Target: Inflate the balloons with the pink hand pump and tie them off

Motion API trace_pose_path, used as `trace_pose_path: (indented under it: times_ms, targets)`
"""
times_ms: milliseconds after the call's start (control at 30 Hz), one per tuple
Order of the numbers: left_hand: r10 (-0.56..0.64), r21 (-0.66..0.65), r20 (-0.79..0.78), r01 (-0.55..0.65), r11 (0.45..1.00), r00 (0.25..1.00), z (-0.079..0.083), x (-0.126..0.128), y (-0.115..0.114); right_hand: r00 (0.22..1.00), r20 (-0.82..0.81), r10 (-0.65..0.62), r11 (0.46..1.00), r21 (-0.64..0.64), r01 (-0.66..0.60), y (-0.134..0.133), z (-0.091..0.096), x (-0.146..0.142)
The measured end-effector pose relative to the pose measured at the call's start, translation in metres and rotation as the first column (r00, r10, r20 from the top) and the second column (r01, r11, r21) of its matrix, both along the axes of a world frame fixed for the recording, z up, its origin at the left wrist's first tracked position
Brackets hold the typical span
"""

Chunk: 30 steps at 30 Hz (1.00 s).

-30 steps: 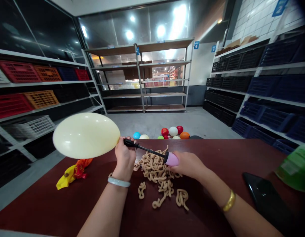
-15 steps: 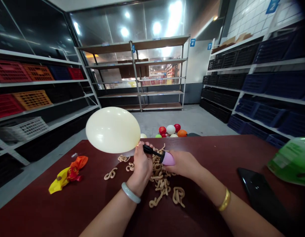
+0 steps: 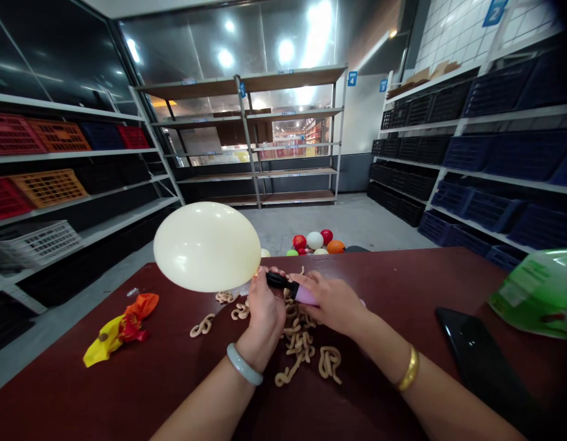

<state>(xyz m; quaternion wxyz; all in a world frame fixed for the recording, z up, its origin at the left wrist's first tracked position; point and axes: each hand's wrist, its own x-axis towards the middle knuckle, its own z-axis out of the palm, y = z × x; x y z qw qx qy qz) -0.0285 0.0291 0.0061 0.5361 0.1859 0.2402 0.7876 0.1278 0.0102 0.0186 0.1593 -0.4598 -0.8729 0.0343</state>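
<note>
A pale yellow inflated balloon (image 3: 207, 246) floats just above the dark red table (image 3: 81, 392), its neck fitted on the black nozzle of a small pink hand pump (image 3: 296, 292). My left hand (image 3: 265, 312) is closed round the balloon's neck and the nozzle. My right hand (image 3: 333, 301) is wrapped round the pink pump body, which is pushed in close to the nozzle. Under both hands lies a heap of beige rubber-like loops (image 3: 302, 343).
Limp yellow and orange balloons (image 3: 120, 327) lie at the table's left. A black phone (image 3: 476, 355) and a green bag (image 3: 536, 297) sit at the right. Inflated coloured balloons (image 3: 315, 242) rest on the floor beyond the table. Shelves with crates line both sides.
The pump's rod has been pushed in, so my right hand has come close to my left. The balloon has shifted toward the centre as my view turned.
</note>
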Motion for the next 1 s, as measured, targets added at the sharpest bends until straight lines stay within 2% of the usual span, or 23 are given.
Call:
trace_pose_path:
  times_ms: [167,300,400,500,633,767,1000]
  targets:
    - [-0.015,-0.096,0.023,0.017,0.995,1.000,-0.005,0.000,0.005,0.999,0.034,0.015,1.000,0.013,-0.015,-0.005,0.004,-0.003]
    - [-0.022,-0.111,0.021,0.024,0.993,1.000,0.003,-0.003,0.006,1.000,0.017,0.016,0.999,0.031,-0.017,-0.007,0.004,-0.003]
    - [0.010,-0.059,0.008,-0.010,0.998,1.000,0.012,-0.016,0.010,1.000,0.008,0.025,0.999,0.043,-0.026,-0.008,0.004,-0.003]
    - [0.091,-0.071,0.031,-0.089,0.994,0.995,0.019,-0.038,0.017,1.000,-0.008,0.015,1.000,0.026,-0.015,-0.003,0.004,0.002]
    - [0.105,-0.096,0.010,-0.104,0.990,0.994,0.019,-0.060,0.026,0.993,-0.016,-0.120,0.993,-0.013,0.120,0.013,0.002,0.020]
    - [0.067,-0.097,-0.037,-0.071,0.993,0.997,0.016,-0.065,0.029,0.964,0.044,-0.261,0.964,-0.033,0.262,0.029,-0.003,0.041]
    - [-0.003,-0.114,-0.142,-0.013,0.993,0.990,0.020,-0.064,0.026,0.920,0.202,-0.336,0.930,-0.082,0.358,0.039,-0.015,0.053]
